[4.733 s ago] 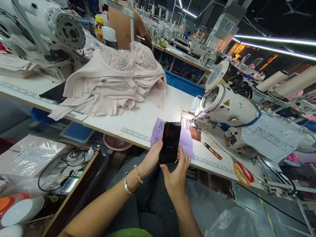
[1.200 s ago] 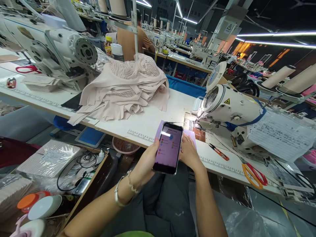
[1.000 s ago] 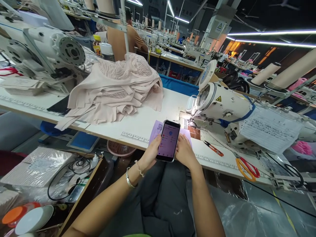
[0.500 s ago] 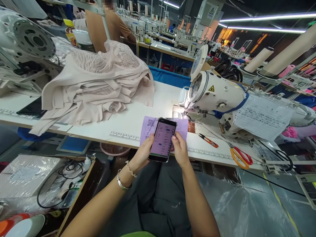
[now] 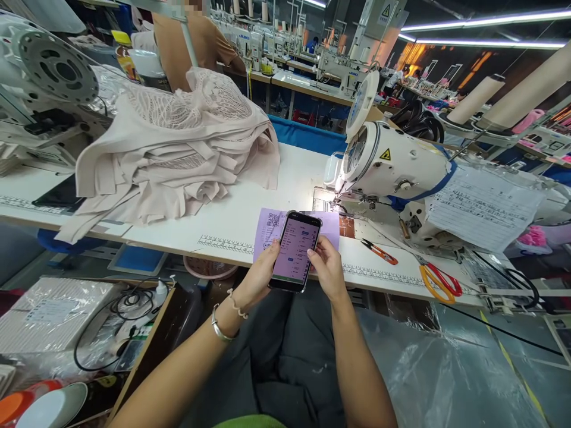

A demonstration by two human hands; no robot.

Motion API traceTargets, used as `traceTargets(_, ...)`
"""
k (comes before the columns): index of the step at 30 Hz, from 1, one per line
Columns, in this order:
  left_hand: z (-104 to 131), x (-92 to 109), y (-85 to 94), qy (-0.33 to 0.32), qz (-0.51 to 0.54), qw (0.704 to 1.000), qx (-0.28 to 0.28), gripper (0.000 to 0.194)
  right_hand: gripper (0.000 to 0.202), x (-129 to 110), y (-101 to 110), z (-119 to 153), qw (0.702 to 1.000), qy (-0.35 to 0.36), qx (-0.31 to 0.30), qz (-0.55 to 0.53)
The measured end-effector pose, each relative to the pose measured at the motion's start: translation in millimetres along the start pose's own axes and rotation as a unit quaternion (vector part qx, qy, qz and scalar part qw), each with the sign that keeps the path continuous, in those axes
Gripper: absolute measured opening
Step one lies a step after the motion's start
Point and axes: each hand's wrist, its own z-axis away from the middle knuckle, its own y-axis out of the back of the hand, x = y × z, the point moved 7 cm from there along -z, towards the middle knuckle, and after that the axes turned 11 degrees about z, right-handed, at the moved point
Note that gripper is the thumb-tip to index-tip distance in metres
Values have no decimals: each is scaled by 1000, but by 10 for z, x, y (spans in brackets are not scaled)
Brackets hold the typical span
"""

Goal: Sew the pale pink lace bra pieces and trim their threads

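A black smartphone (image 5: 295, 252) with a lit screen of text lines is held upright over the table's front edge. My left hand (image 5: 264, 267) is closed around its left side, thumb along the frame. At the right side, my right hand (image 5: 328, 267) has its curled fingers at the phone's edge, partly hidden behind it, with the thumb over the screen. Behind the phone lies a purple paper sheet (image 5: 267, 235) printed with QR codes, partly covered by it. A sewing machine (image 5: 383, 157) with a lit needle area stands just beyond, to the right.
A pile of beige lace garments (image 5: 178, 142) lies on the white table (image 5: 178, 238) to the left. Orange-handled thread snips (image 5: 379, 252) and scissors with red and orange handles (image 5: 439, 282) rest at the right. Another person (image 5: 187, 41) sits beyond the table.
My right thumb has shifted from the phone's right edge onto the screen. My left hand keeps its hold, and the view has turned slightly.
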Motion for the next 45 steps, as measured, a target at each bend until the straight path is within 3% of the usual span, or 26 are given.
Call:
traceTargets(5, 11, 0, -16, 7, 22, 1000, 1, 57, 40, 46, 3, 61, 1000, -19, -9, -20)
traceTargets(12, 28, 27, 14, 5, 35, 999, 36, 50, 61, -91, -75, 261, 987, 23, -8, 159)
traceTargets(18, 15, 39, 22, -6, 50, 998, 29, 52, 74, -120, -124, 268, 983, 22, -24, 181)
traceTargets(23, 20, 31, 7, -4, 47, 999, 16, 54, 59, -106, -122, 258, 986, 40, -16, 162)
traceTargets(30, 18, 50, -27, -24, -7, 1000, -2, 49, 39, -24, -85, 202, 990, 10, 61, 127)
traceTargets(45, 47, 80, -67, -18, -21, 999, -18, 47, 35, -65, -103, 173, 995, -4, 59, 86)
